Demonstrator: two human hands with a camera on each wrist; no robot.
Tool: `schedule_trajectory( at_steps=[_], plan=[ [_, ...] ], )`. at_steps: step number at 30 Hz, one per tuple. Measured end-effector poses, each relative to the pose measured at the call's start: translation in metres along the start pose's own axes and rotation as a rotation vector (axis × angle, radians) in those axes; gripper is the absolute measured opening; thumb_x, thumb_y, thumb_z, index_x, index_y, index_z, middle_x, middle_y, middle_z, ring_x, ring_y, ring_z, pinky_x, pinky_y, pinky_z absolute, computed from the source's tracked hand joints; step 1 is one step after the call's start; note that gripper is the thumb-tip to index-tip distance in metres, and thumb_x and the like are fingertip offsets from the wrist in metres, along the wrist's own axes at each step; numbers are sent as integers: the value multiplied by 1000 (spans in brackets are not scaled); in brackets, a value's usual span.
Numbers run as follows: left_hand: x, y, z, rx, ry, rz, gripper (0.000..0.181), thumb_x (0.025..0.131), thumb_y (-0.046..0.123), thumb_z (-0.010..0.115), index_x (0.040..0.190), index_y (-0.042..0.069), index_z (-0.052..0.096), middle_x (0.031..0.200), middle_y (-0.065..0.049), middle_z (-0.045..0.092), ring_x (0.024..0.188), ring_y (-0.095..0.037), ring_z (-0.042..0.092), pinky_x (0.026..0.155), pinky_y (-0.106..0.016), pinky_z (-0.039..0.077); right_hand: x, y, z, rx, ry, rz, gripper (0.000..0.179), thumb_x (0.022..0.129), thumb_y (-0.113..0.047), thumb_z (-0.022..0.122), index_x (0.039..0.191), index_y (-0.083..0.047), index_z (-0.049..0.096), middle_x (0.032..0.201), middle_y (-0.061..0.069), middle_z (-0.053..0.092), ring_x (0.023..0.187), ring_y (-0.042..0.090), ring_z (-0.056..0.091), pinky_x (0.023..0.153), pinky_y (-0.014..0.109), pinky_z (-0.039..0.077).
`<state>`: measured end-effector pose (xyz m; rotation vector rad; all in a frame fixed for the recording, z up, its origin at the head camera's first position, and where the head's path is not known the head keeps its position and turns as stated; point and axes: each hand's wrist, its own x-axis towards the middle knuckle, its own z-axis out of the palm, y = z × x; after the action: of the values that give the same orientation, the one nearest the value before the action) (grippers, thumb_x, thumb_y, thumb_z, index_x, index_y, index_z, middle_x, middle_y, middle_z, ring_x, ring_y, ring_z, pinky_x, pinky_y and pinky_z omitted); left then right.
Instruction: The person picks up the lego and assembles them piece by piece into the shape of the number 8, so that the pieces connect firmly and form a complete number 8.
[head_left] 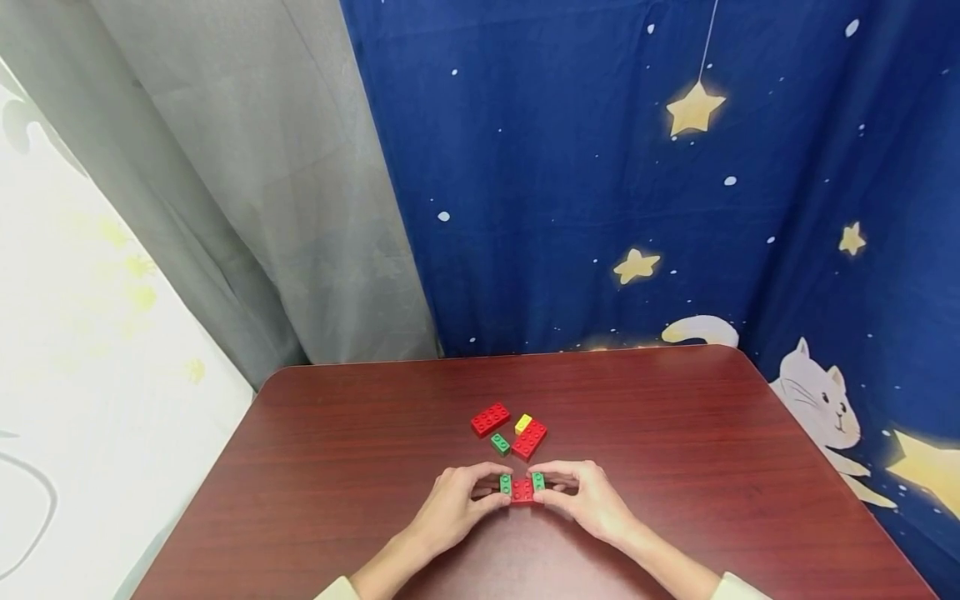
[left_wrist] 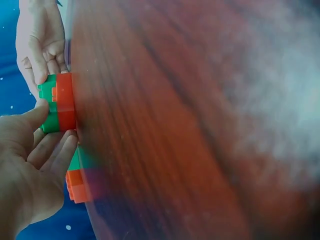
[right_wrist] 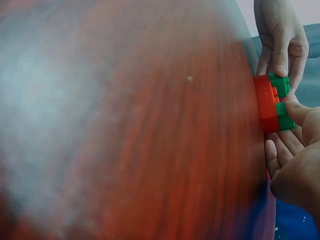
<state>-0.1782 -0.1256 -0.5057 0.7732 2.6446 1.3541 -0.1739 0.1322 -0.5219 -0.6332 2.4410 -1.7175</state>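
In the lower middle of the frame, the left hand (head_left: 453, 504) and the right hand (head_left: 596, 504) face each other over a small stack of toy blocks resting on the counter (head_left: 337, 467). Both are bent into a pinch. The left hand grips the left green block (head_left: 506, 484) between thumb and fingers, and the right hand does the same with the right green block (head_left: 538, 482). The two green blocks sit on top of the middle red block (head_left: 522, 491), one at each end, with a patch of red studs showing between them. In both wrist views the thumbs press on the green pieces, while other fingers reach down along the ends of the stack.

Just above the hands lie four loose blocks: a small green block (head_left: 501, 444) with two studs, the upper red block (head_left: 491, 419) to its upper left, the lower red block (head_left: 530, 439) to its right, and a yellow block (head_left: 523, 423) close against that one's upper left edge. Any lettering on the studs is too small to read.

The blocks look like smooth, glossy plastic, box-shaped with round studs. The counter has a reddish-brown wood grain and rounded far corners. Behind it, a plain grey curtain (head_left: 247, 167) hangs at upper left and a blue curtain (head_left: 562, 167), printed with yellow stars and a white cat, fills the upper right.
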Motion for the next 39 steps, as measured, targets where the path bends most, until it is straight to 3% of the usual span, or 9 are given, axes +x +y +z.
schedule_trajectory(
  at_steps=[9,17,28,32,39],
  plan=[
    [4,0,0,25,-23,0,32,94,25,83,123,11,78,112,3,79,100,-7,75,82,-21,59,1,1,-2,-3,1,-12,33,94,-13,83,124,-2,76,109,10,80,96,23,78,74,24,60],
    [4,1,-1,5,-43,-53,31,94,24,84,123,13,78,111,3,79,101,-8,75,82,-25,61,2,3,-4,7,-19,-2,32,94,-13,82,125,-2,76,109,10,80,97,21,77,76,25,60],
    [8,-1,-11,-135,-114,-58,40,94,22,84,129,6,73,121,-5,77,107,-15,75,87,-25,60,0,4,-3,-17,-33,21,35,95,-22,83,125,-6,76,109,5,80,96,12,76,79,24,59],
    [14,-1,-18,-151,-70,-45,40,96,22,82,130,3,72,124,-11,76,109,-20,75,90,-27,60,1,4,-3,-15,-31,25,36,94,-23,83,126,-6,76,109,4,80,96,13,76,75,24,59],
    [26,-5,-29,-127,80,3,37,96,9,80,131,0,70,122,-16,76,110,-26,75,94,-33,60,2,3,-2,-21,-24,35,37,94,-24,84,125,-6,77,109,3,80,96,12,76,75,23,58]
  ],
)
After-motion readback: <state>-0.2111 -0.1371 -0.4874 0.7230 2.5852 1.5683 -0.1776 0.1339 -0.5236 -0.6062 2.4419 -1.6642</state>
